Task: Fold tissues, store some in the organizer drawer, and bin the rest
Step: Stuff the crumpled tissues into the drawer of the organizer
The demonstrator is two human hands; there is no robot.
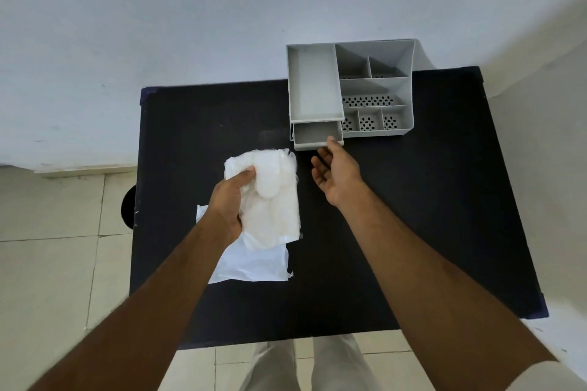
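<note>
My left hand (229, 200) grips a bundle of white tissues (270, 200) held above the black table (413, 216). A flat white tissue sheet (254, 263) lies on the table beneath the bundle. A grey organizer (349, 89) stands at the table's far edge. Its small drawer (317, 134) is pulled out and looks empty. My right hand (336, 174) is open, palm turned left, with its fingertips at the drawer's front edge.
A dark round bin (128, 206) shows partly past the table's left edge, on the tiled floor. The organizer has several perforated compartments on its right side. A white wall rises behind the table.
</note>
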